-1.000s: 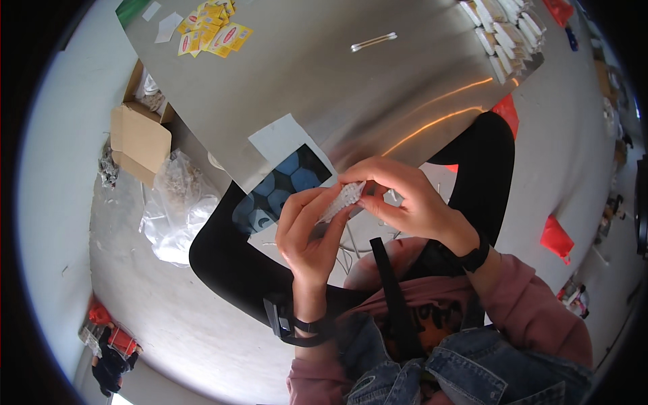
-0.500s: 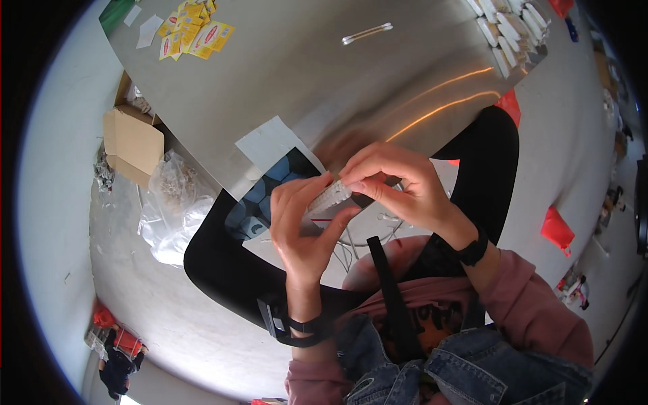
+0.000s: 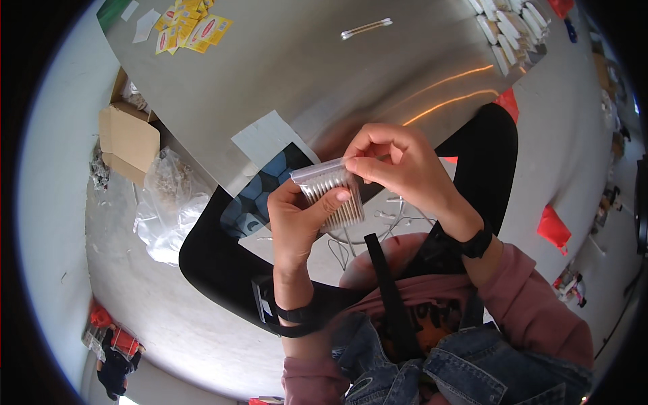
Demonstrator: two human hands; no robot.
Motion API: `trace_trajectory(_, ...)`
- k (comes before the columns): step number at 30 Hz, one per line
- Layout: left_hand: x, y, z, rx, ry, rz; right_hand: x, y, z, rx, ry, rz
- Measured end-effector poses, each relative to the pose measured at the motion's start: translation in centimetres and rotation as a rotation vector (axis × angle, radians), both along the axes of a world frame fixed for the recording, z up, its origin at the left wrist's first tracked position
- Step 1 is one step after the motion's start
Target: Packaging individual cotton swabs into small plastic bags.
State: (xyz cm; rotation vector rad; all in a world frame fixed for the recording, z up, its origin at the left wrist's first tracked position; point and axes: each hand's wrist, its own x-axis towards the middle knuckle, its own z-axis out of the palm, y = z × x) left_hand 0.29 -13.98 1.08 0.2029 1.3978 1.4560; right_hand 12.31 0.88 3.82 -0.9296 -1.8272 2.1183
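A clear zip bag of cotton swabs [image 3: 341, 199] is held over my lap, its flat face turned up so the row of white tips and pale sticks shows. My left hand [image 3: 300, 219] grips the bag from its left side, thumb across the front and fingers behind. At the bag's top right corner, my right hand [image 3: 405, 165] pinches the zip edge between thumb and forefinger. On the metal table [image 3: 283, 74] beyond lies a loose pair of cotton swabs [image 3: 366, 29].
Yellow printed cards [image 3: 192, 30] lie at the table's far left, and packed swab bags [image 3: 509, 34] are heaped at the far right. A white sheet [image 3: 273, 138] lies at the near table edge. To the left are an open cardboard box [image 3: 129, 138] and a clear plastic bag [image 3: 169, 202].
The swab bag has been tilted so its broad face now shows instead of its top edge. My right hand has risen slightly, still pinching the bag's corner.
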Motion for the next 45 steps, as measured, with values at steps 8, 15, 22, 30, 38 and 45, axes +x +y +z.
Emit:
trace_trajectory(8,-0.3,0.3,1.4,0.089,-0.447,-0.05,-0.6,0.2,2.0,-0.237,-0.152,0.022)
trace_trajectory(15,-0.1,-0.3,1.7,0.065,-0.375,-0.099,-0.2,1.0,2.5,-0.273,-0.07,0.145)
trace_trajectory(22,-0.3,-0.8,2.2,0.123,-0.314,-0.169,0.5,1.4,2.6,0.24,0.069,0.28)
trace_trajectory(30,0.4,-0.9,2.8,0.076,-0.136,-0.149,0.3,1.1,2.8,0.516,0.086,0.303)
trace_trajectory(38,0.1,-0.7,3.0,0.016,0.002,-0.172,0.4,0.0,3.3,0.434,0.021,0.274)
trace_trajectory(45,0.3,-0.9,2.9,-0.093,0.068,-0.17,0.2,-0.3,3.2,0.447,0.033,0.274)
